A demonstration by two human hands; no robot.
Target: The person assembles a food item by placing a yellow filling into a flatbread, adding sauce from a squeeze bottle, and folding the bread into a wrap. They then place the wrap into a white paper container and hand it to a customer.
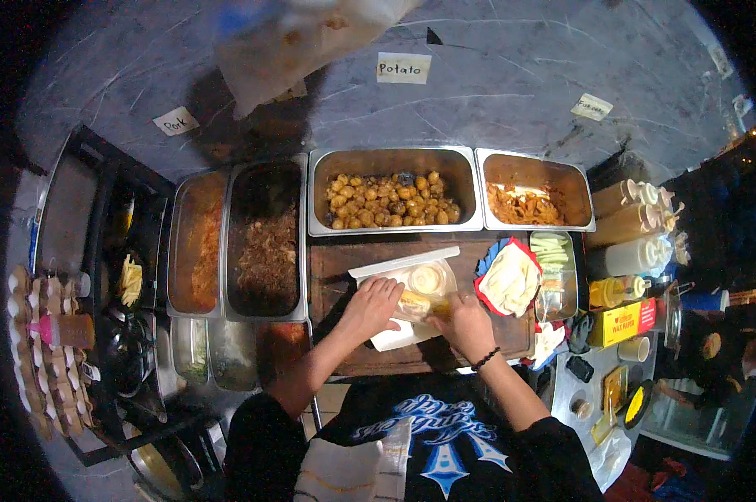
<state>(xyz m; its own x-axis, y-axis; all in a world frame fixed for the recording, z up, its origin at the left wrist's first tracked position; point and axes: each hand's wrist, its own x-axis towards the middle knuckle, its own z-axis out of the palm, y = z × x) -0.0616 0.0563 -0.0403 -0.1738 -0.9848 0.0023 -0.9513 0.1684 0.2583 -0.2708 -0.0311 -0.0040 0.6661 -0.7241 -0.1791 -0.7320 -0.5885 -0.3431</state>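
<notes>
A white takeaway box (370,266) lies open on the brown wooden board, with a small round cup of pale sauce (428,279) in its far part. Between my hands, at the near side of the box, is a yellowish food roll (415,303). My left hand (380,306) is curled over the roll's left end, fingers close together. Its right end is gripped by my right hand (467,325), whose fingertips are partly hidden. To the right, a cream-coloured cloth with red and blue edges (510,280) lies on the board (332,259).
Behind the board stand metal pans of small potatoes (395,201) and orange-brown food (524,205). Dark shredded meat (267,247) fills a pan at left. Squeeze bottles (633,224), a yellow-red box (622,323) and a sliced-cucumber container (552,251) sit right; egg trays (51,351) far left.
</notes>
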